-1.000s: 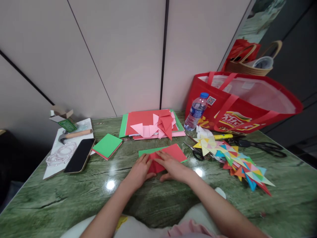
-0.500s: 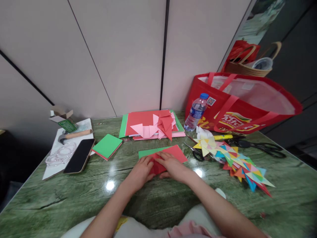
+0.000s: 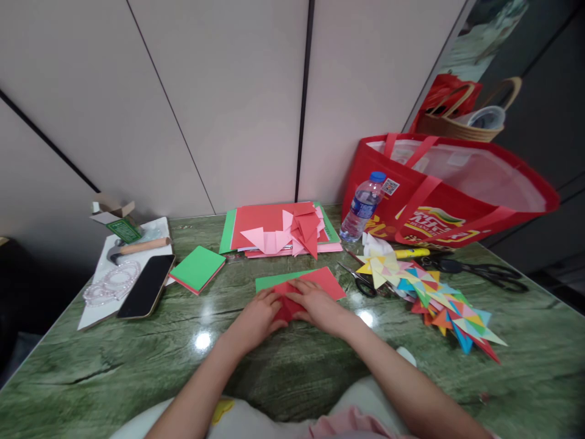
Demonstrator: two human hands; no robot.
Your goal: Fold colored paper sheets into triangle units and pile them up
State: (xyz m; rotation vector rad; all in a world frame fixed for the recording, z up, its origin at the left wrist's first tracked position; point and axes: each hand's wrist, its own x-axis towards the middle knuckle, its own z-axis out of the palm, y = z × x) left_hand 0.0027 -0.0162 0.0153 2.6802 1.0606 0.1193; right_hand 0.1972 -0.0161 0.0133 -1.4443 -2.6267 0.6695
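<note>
Red paper sheet (image 3: 328, 283), centre counter (image 3: 183, 366): creased; folding judged unfinished.
Left hand (image 3: 260, 317) and right hand (image 3: 321, 308) press it, fingers spread, not closed. Folded pink paper pieces (image 3: 274, 241), twelve o'clock. Open red shopping bag (image 3: 450, 204), two o'clock; open green cardboard box (image 3: 125, 230), ten: contents unclear.

The tabletop (image 3: 150, 372) has a smooth, glossy finish with stone-like veining. The red sheet (image 3: 326, 282) is matt paper. The bottle (image 3: 362, 208) is clear, shiny plastic. The hammer (image 3: 146, 246) combines a smooth wooden handle and a metal head. The phone (image 3: 148, 286) has a glossy screen.
</note>
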